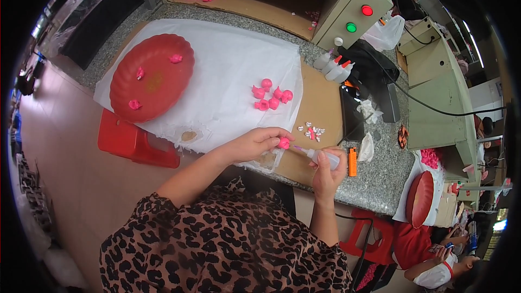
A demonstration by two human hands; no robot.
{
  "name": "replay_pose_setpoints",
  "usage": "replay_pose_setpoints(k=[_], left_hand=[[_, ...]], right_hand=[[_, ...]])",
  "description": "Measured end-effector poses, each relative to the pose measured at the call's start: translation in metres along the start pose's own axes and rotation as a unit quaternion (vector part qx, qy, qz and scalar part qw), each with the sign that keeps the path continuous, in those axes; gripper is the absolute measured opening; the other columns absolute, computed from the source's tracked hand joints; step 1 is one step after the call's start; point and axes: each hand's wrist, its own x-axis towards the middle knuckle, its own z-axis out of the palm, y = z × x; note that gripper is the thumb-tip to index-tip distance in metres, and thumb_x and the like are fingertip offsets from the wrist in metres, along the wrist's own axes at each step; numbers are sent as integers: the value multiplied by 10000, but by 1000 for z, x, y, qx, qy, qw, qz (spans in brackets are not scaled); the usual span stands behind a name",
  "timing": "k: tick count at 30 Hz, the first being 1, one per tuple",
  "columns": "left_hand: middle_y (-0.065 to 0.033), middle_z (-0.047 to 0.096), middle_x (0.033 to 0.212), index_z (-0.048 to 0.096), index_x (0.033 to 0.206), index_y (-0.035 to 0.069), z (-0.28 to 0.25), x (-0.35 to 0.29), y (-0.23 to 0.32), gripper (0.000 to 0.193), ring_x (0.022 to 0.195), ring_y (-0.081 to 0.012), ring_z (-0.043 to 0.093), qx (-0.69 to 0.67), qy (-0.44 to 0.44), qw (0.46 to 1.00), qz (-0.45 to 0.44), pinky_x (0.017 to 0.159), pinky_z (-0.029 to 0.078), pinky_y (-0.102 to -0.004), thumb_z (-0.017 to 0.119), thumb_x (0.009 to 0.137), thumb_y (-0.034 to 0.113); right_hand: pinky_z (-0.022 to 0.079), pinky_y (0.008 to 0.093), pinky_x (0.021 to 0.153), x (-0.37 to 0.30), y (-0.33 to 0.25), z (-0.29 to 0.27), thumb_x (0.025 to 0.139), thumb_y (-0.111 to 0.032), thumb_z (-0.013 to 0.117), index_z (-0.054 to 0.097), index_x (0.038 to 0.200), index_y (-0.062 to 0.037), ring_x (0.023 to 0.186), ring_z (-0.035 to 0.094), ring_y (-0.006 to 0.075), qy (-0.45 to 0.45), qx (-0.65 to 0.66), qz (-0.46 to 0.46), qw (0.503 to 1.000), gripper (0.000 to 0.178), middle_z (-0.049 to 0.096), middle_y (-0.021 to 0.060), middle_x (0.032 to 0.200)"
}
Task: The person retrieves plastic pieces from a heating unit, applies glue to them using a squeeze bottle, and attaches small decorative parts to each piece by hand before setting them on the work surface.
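Note:
Between the fingers of my left hand [264, 142] is a small pink plastic piece [284, 143], held over the near edge of the bench. My right hand [329, 174] grips a translucent squeeze bottle [328, 158], its thin nozzle pointing left at the pink piece. Whether the tip touches it I cannot tell. Just beyond, several small white and pink bits [312, 132] lie on brown cardboard. A cluster of round pink pieces [273, 97] rests on the white sheet [228, 65]. Farther left, a red scalloped tray [163, 87] carries 3 pink pieces.
An orange lighter [352, 161] lies right of my right hand. Behind it are crumpled tissue [369, 110] and several squeeze bottles [337, 69]. A grey-green machine housing [347, 5] with lit buttons stands at the back. A red stool [125, 138] is at left; another person [439, 268] sits at lower right.

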Motion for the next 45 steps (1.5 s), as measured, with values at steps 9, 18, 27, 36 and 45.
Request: replay_pose_setpoints(k=[9, 18, 27, 36, 45], left_hand=[[-33, 504, 992, 472, 1102, 13, -1, -1, 1, 258, 927, -95, 447, 9, 2, 1000, -8, 820, 355, -226, 376, 869, 70], [-56, 505, 991, 469, 1080, 11, 2, -1, -2, 243, 945, -116, 459, 14, 24, 999, 18, 843, 360, -257, 406, 857, 83], [-62, 493, 1004, 453, 1082, 5, 4, -2, -3, 241, 959, -121, 470, -18, 41, 999, 15, 846, 375, -258, 417, 852, 66], [-66, 492, 998, 450, 1077, 1, 5, -2, -6, 238, 952, -121, 481, -50, 48, 997, 18, 839, 390, -253, 427, 842, 35], [-63, 489, 995, 449, 1075, -1, 6, -2, -4, 240, 952, -121, 482, -42, 60, 997, 13, 833, 391, -248, 428, 838, 30]], right_hand=[[397, 217, 495, -1, -2, 1, 774, -65, 546, 442, 833, -21, 573, 494, 128, -1, -4, 2, 1000, 127, 465, 72, 799], [399, 218, 493, -4, -5, 3, 779, -63, 541, 435, 826, -19, 569, 489, 125, -2, -22, -10, 1000, 124, 457, 75, 792], [409, 210, 502, -7, -5, 4, 787, -57, 526, 425, 830, -13, 572, 485, 116, -15, -61, -53, 997, 118, 449, 85, 799], [420, 209, 517, -9, -6, 4, 785, -41, 523, 425, 836, -7, 582, 484, 111, -22, -102, -62, 993, 116, 446, 88, 810], [429, 207, 523, -11, -4, 4, 788, -38, 516, 420, 846, -3, 591, 489, 113, -16, -107, -69, 992, 117, 450, 91, 816]])
